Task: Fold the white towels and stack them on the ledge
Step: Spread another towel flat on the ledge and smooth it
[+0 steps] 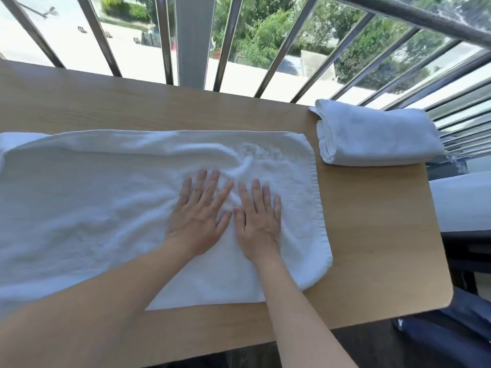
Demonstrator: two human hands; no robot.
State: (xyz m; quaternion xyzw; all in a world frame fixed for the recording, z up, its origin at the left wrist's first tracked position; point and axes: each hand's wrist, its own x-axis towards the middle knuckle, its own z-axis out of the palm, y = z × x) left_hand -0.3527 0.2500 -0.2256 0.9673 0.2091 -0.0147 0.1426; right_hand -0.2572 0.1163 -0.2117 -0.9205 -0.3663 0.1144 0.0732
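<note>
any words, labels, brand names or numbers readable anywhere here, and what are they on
None can be read.
Spread white terry towel under the left hand and right hand: a raised embossed patch near its far right, too blurred to tell whether it is lettering.
Folded white towel on the light wooden ledge: no tag or print visible.
Street beyond the metal railing bars: too small to make out any sign.

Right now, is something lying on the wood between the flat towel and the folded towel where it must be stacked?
Nothing visible: only bare wood separates the flat towel from the folded towel. Both hands, left hand and right hand, rest flat on it.
</note>
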